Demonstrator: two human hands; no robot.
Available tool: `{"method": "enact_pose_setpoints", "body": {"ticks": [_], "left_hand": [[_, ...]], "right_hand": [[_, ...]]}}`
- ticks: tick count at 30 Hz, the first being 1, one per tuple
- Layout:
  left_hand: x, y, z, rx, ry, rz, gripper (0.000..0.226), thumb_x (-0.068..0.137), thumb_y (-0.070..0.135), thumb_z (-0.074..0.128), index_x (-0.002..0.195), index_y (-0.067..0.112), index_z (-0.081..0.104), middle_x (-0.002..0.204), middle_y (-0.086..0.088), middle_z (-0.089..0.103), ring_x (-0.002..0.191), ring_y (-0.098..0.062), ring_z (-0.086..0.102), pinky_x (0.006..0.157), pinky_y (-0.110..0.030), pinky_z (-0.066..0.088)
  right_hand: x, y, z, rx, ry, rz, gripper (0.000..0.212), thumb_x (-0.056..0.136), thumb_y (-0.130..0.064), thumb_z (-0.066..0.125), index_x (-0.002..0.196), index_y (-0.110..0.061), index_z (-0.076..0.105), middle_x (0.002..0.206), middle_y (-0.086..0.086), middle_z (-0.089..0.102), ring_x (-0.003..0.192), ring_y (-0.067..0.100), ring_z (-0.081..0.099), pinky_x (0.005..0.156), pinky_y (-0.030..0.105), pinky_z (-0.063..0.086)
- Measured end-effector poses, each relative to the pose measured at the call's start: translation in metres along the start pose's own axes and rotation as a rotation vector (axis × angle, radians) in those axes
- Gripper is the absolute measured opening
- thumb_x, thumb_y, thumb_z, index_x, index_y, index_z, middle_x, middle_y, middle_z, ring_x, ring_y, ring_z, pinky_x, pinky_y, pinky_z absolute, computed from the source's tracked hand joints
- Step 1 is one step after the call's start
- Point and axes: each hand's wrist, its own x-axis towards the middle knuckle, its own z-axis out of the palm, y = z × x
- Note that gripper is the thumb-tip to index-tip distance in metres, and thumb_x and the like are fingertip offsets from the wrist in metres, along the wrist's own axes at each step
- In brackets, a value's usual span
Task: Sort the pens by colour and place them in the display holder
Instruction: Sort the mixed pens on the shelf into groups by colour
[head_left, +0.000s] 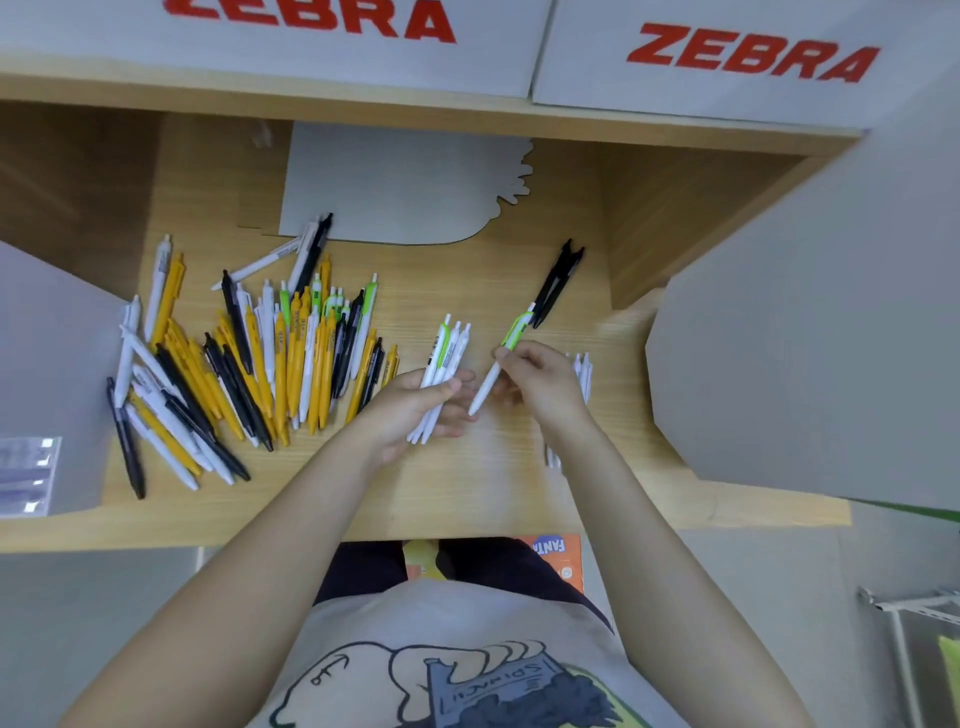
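Hands work above the tabletop (467, 483): left hand (415, 402) grips a bundle of white pens (441, 374), right hand (540, 379) pinches a single white-and-green pen (501, 358), beside the mixed pile (249, 364).

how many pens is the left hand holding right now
3, as far as shows: white pens with green clips, bunched side by side in the left hand, clip ends pointing away from the person. The fingers cover their middles, so another could be hidden.
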Motion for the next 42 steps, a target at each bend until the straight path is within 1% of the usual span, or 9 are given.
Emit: {"method": "enact_pose_setpoints", "body": {"ticks": [3,7,13,18,24,28,31,37,42], "left_hand": [[-0.01,-0.009,-0.003,0.015,0.023,-0.023,0.022,0.102,0.016,0.052,0.119,0.012,0.065,0.105,-0.009,0.075,0.091,-0.022,0.072,0.075,-0.034,0.06],[-0.019,-0.014,-0.002,0.052,0.016,-0.025,0.023,0.1,0.013,0.057,0.12,0.006,0.065,0.107,-0.012,0.075,0.086,-0.023,0.074,0.068,-0.03,0.058],[-0.025,-0.016,-0.013,-0.035,0.133,0.03,0.022,0.097,0.012,0.061,0.118,0.009,0.064,0.101,-0.014,0.075,0.081,-0.025,0.074,0.065,-0.031,0.059],[-0.034,-0.03,-0.04,-0.153,0.253,0.035,0.028,0.097,0.003,0.059,0.124,0.012,0.059,0.106,-0.011,0.075,0.093,-0.03,0.074,0.079,-0.037,0.06],[-0.039,-0.036,-0.05,-0.206,0.234,0.014,0.028,0.098,0.002,0.056,0.125,0.012,0.058,0.109,-0.01,0.075,0.095,-0.03,0.073,0.077,-0.034,0.061],[-0.037,-0.035,-0.045,-0.162,0.187,0.027,0.028,0.098,0.004,0.057,0.119,0.021,0.061,0.111,-0.011,0.074,0.095,-0.028,0.073,0.081,-0.039,0.06],[-0.033,-0.032,-0.035,-0.046,0.167,0.047,0.026,0.097,0.004,0.059,0.117,0.02,0.066,0.108,-0.013,0.073,0.096,-0.029,0.072,0.082,-0.042,0.06],[-0.03,-0.021,-0.003,0.197,0.052,0.046,0.032,0.095,-0.001,0.05,0.109,0.025,0.063,0.069,0.018,0.07,0.076,-0.004,0.065,0.077,-0.024,0.053],[-0.022,-0.02,-0.005,-0.086,-0.021,0.005,0.035,0.101,0.006,0.045,0.131,0.012,0.062,0.103,-0.007,0.071,0.09,-0.017,0.067,0.072,-0.028,0.051]], "right_hand": [[-0.012,0.007,-0.003,-0.071,-0.039,0.011,0.034,0.093,-0.022,0.062,0.09,0.011,0.059,0.068,0.009,0.052,0.063,0.021,0.051,0.062,0.035,0.043],[-0.028,0.011,0.008,0.05,-0.136,0.085,0.018,0.093,-0.02,0.063,0.081,-0.009,0.069,0.06,-0.004,0.059,0.055,0.013,0.051,0.053,0.027,0.041],[-0.032,0.011,0.027,0.101,-0.106,0.091,0.017,0.093,-0.018,0.066,0.087,-0.003,0.071,0.059,0.001,0.059,0.055,0.015,0.051,0.049,0.024,0.041],[-0.007,0.022,0.046,-0.317,0.021,-0.032,0.017,0.086,-0.021,0.072,0.1,-0.013,0.067,0.072,-0.011,0.055,0.069,0.01,0.052,0.067,0.024,0.04],[0.012,0.022,0.057,-0.601,0.104,-0.133,0.044,0.087,-0.024,0.071,0.123,-0.009,0.05,0.102,0.005,0.059,0.088,0.021,0.056,0.069,0.028,0.04],[-0.007,0.015,0.056,-0.487,0.169,-0.264,0.012,0.091,-0.019,0.065,0.1,-0.011,0.064,0.093,0.001,0.063,0.072,0.007,0.051,0.064,0.018,0.036],[-0.029,0.01,0.061,-0.216,-0.046,-0.146,0.005,0.088,-0.019,0.07,0.084,-0.016,0.072,0.068,-0.014,0.062,0.064,0.005,0.054,0.067,0.027,0.047],[-0.033,0.013,0.061,-0.286,-0.011,-0.041,0.027,0.078,-0.034,0.079,0.086,-0.016,0.061,0.071,-0.001,0.056,0.065,0.012,0.052,0.062,0.031,0.047],[-0.026,0.009,0.048,-0.198,-0.085,-0.003,0.028,0.084,-0.029,0.069,0.086,-0.001,0.067,0.075,0.022,0.063,0.064,0.02,0.058,0.064,0.046,0.053]]}}
